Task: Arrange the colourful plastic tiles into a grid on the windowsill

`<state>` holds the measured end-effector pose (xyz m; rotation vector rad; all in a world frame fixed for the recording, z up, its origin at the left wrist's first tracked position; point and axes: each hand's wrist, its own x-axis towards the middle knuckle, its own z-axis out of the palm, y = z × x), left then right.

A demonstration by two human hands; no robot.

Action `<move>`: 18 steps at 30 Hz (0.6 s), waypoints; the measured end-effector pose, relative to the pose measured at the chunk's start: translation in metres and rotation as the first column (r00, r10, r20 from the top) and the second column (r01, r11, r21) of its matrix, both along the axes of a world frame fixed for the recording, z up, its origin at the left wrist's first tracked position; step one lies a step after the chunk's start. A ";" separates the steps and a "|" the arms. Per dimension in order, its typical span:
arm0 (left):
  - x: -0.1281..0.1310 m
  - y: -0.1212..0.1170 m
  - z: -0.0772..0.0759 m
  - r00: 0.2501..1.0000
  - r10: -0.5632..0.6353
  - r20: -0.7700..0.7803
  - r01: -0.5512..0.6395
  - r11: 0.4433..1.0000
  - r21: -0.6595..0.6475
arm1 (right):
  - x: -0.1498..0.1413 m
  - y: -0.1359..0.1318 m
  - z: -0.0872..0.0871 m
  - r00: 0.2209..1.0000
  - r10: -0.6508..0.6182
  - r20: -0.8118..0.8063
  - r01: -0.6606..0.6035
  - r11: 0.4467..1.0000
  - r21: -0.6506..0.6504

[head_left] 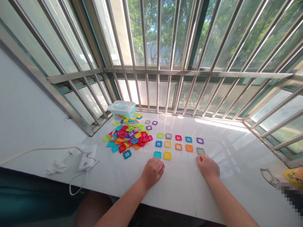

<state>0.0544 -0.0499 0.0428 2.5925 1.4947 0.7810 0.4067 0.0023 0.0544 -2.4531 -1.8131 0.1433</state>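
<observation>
Neat layout: the left hand [152,172] sat loosely curled and empty just below a teal plastic puzzle tile [157,154], while the right hand [208,167] rested empty by a grey tile [200,150], with evenly spaced rows beside the colorful tile heap [125,135].

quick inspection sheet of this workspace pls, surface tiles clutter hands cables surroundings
surface: glossy white tiled ledge, sunlit, with a seam
job's things: loose heap of multicoloured interlocking plastic tiles; sorted rows of tiles beside it; lidded plastic storage box behind the heap
clutter: crumpled white cloth; bent wire-like item; yellow object, partly pixelated
grippers: left hand curled on the ledge by a yellow tile; right hand just below a grey tile; no held tile visible
cables: white cable leading to a white power adapter
surroundings: steel window bars; trees outside
</observation>
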 end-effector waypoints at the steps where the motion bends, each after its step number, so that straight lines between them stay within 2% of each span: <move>1: -0.007 -0.005 -0.002 0.998 0.061 -0.026 -0.061 0.998 -0.017 | 0.000 0.000 0.001 1.000 0.000 -0.002 0.000 1.000 -0.003; 5: -0.054 -0.027 -0.009 0.946 0.268 -0.183 -0.289 0.953 -0.095 | -0.001 0.000 0.002 1.000 0.006 0.001 -0.006 1.000 -0.007; 9: -0.097 -0.044 -0.007 0.830 0.485 -0.275 -0.532 0.837 -0.129 | 0.000 0.001 0.001 1.000 0.007 0.009 -0.007 1.000 -0.012; 12: -0.105 -0.047 -0.003 0.788 0.543 -0.290 -0.597 0.789 -0.148 | 0.000 0.001 0.002 1.000 0.005 -0.001 -0.005 1.000 -0.023; 18: -0.098 -0.041 0.002 0.758 0.562 -0.329 -0.641 0.736 -0.219 | -0.002 -0.001 0.008 1.000 0.003 -0.014 -0.004 0.998 -0.062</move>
